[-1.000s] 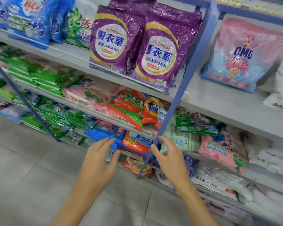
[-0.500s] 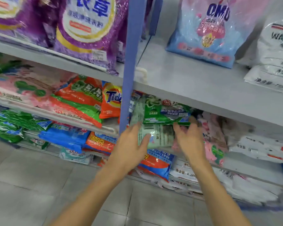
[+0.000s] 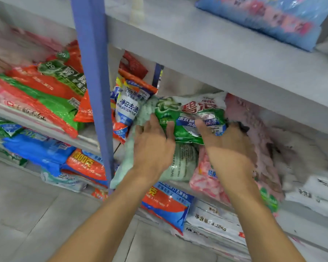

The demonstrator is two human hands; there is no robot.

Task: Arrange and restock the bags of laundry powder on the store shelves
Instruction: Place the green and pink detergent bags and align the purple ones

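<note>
My hands are apart, one at each end of the green bag [image 3: 189, 118] of laundry powder. It lies on its side on the middle shelf, right of the blue post [image 3: 92, 82] and under the grey shelf board [image 3: 197, 52]. My left hand [image 3: 153, 146] rests with fairly straight fingers against its left end. My right hand [image 3: 227, 146] grips the right end, thumb on the printed face and fingers curled round the edge. The bag sits on a pale green bag [image 3: 180, 163], with a pink bag [image 3: 206, 178] just beside that. Orange and green bags [image 3: 42, 87] are stacked left of the post.
</note>
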